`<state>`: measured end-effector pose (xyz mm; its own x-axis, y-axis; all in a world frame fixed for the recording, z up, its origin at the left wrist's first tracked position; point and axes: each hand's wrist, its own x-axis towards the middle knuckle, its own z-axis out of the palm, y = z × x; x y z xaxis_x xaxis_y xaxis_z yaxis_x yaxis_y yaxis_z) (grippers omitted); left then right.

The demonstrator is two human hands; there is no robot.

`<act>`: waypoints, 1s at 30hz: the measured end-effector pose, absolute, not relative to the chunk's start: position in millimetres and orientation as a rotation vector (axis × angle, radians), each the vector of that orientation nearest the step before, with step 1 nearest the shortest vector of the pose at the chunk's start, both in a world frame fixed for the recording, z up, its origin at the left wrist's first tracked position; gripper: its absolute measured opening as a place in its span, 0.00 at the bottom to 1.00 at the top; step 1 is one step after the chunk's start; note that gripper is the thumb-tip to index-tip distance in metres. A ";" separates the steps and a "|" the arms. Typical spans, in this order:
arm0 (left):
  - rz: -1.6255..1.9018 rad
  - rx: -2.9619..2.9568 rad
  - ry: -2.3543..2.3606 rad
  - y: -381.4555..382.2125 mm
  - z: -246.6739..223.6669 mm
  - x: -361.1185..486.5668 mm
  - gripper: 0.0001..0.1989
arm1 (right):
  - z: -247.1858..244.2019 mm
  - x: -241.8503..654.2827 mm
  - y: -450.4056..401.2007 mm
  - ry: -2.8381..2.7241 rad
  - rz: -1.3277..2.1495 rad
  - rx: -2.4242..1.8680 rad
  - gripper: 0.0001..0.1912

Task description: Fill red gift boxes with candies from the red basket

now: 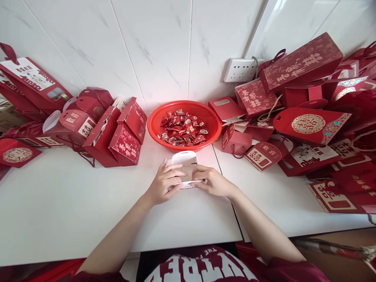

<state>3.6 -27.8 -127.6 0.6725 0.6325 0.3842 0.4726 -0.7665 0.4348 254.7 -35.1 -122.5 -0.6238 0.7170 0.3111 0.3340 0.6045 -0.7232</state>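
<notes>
Between my two hands stands a small paper gift box (185,158), its white inside showing and its top flaps spread apart. My left hand (165,182) is closed around the box's left side, with the fingertips reaching in over the edge. On the opposite side my right hand (212,180) grips the near right edge, fingers bent inward and thumb at the front flap. The box's outer faces are mostly hidden from me. Just behind it sits a red plastic basket (152,131) holding many small red-wrapped candies (186,127).
Folded red gift boxes (125,145) stand at the left, beside taller red bags (32,82). A large heap of red boxes (308,125) fills the right side. A white power strip (239,70) rests by the tiled wall. A dark seam (235,211) crosses the white table (73,211).
</notes>
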 end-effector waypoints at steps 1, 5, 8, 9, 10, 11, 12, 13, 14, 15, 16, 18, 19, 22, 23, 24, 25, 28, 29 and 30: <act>0.767 2.596 0.873 -28.4 -128.0 4.7 0.11 | -123.9 253.2 -35.0 -2.243 0.799 -0.823 0.10; 0.844 2.589 0.845 -26.4 -132.9 3.2 0.11 | -125.4 251.0 -37.0 -2.344 0.663 -0.806 0.13; 0.894 2.552 0.804 -24.0 -135.0 -0.6 0.09 | -118.5 257.2 -40.4 -2.405 0.659 -0.779 0.11; 0.890 2.531 0.787 -24.2 -134.5 -1.2 0.09 | -114.6 260.6 -41.4 -2.378 0.672 -0.766 0.10; 0.873 2.509 0.772 -25.1 -133.3 -1.0 0.09 | -110.2 264.2 -42.1 -2.317 0.681 -0.765 0.10; 0.848 2.490 0.756 -26.7 -131.8 -0.1 0.10 | -105.7 267.8 -42.5 -2.234 0.678 -0.774 0.11; 0.817 2.475 0.740 -28.9 -130.0 1.4 0.10 | -101.5 271.0 -42.5 -2.149 0.663 -0.790 0.11; 0.792 2.462 0.719 -31.3 -128.4 3.6 0.11 | -97.9 273.8 -42.1 -2.081 0.642 -0.805 0.10; 0.775 2.455 0.693 -33.9 -127.1 6.0 0.12 | -95.4 275.9 -41.3 -2.046 0.630 -0.818 0.10; 0.766 2.455 0.666 -36.3 -126.3 8.6 0.14 | -94.1 277.4 -40.0 -2.044 0.630 -0.830 0.11; 0.765 2.460 0.642 -38.4 -126.0 11.0 0.16 | -94.2 278.3 -38.5 -2.061 0.641 -0.841 0.12; 0.789 2.478 0.610 -41.3 -126.8 14.9 0.18 | -98.2 278.8 -34.9 -2.092 0.685 -0.872 0.16; 0.808 2.488 0.601 -42.1 -127.6 16.3 0.18 | -101.5 278.4 -33.1 -2.089 0.712 -0.902 0.18; 0.859 2.506 0.586 -43.3 -130.1 18.0 0.16 | -112.3 275.7 -29.1 -2.023 0.880 -1.028 0.19; 0.868 2.509 0.579 -43.5 -130.9 18.1 0.15 | -115.1 274.3 -28.3 -1.983 0.966 -1.076 0.18; 0.875 2.512 0.575 -43.7 -131.9 18.0 0.14 | -117.3 272.8 -27.8 -1.936 1.051 -1.122 0.16; 0.882 2.511 0.576 -43.8 -133.3 17.8 0.13 | -119.0 271.2 -27.3 -1.886 1.120 -1.158 0.16; 0.947 2.425 0.621 -42.6 -141.3 16.6 0.23 | -122.7 266.9 -25.5 -1.789 1.206 -1.204 0.15; 0.983 2.361 0.650 -41.4 -145.4 16.1 0.32 | -124.2 265.8 -24.4 -1.774 1.221 -1.208 0.15; 1.019 2.282 0.677 -39.8 -150.1 15.8 0.41 | -125.9 264.8 -23.1 -1.762 1.248 -1.212 0.16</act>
